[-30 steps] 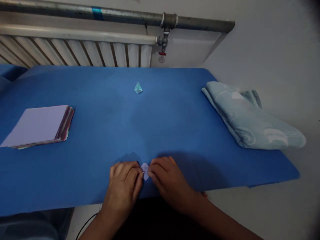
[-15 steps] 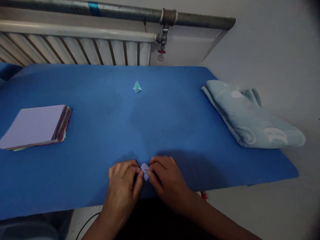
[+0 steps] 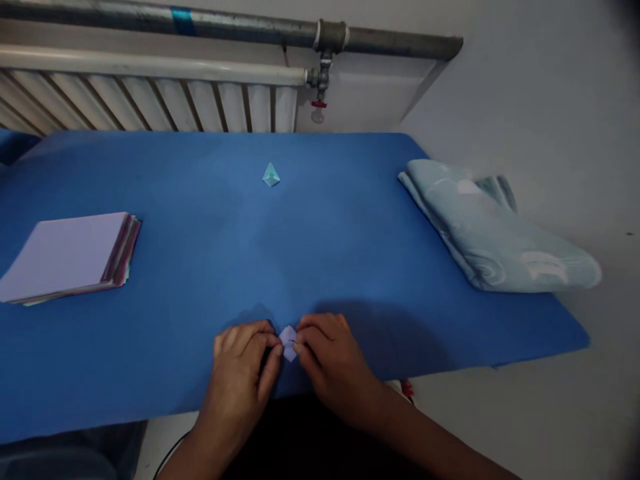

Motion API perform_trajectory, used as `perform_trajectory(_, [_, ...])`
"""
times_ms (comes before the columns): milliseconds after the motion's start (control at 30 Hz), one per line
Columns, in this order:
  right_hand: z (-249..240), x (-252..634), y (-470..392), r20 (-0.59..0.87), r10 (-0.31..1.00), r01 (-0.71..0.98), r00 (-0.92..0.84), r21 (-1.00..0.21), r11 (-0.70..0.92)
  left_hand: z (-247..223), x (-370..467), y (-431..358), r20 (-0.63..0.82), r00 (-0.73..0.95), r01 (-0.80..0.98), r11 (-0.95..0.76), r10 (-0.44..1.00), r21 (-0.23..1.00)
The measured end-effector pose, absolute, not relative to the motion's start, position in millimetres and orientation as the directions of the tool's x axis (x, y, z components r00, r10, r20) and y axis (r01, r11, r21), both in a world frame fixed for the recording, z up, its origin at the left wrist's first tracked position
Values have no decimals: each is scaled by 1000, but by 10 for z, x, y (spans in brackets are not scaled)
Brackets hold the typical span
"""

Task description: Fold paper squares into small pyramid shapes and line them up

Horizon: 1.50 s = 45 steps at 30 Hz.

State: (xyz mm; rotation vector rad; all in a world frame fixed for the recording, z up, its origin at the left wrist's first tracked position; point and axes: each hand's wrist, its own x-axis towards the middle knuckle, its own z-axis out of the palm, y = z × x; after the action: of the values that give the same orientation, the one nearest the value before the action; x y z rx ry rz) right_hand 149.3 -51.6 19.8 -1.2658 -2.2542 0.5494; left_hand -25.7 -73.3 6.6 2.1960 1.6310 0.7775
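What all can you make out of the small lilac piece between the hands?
The lilac piece looks like folded paper, small and roughly diamond-shaped, with points at top and bottom and a dark slit or crease across its middle. The left hand has its fingertips at one side edge, the right hand at the other. It sits near the front edge of the blue surface; whether it touches it is unclear.

A white radiator (image 3: 204,100) adjoins a blue table (image 3: 330,233).
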Motion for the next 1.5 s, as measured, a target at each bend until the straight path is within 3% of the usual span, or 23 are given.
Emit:
perform_trajectory(567, [201,1455,-520,227,907,657,-354,-630,414,113,-197,-687,242,181,817,-283,953,502])
perform_trajectory(1033, [256,1399,-471,103,931,708,-349,-622,334,160,-112,-644,156,180,901,-227,971,371])
perform_trajectory(1200, [277,1384,-458,70,939,718,-336,-627,303,114,-136,-632,171,198,901,-248,965,356])
perform_trajectory(1500, [295,1443,-458,28,944,734,-328,-622,273,180,-165,-630,104,104,914,-136,989,382])
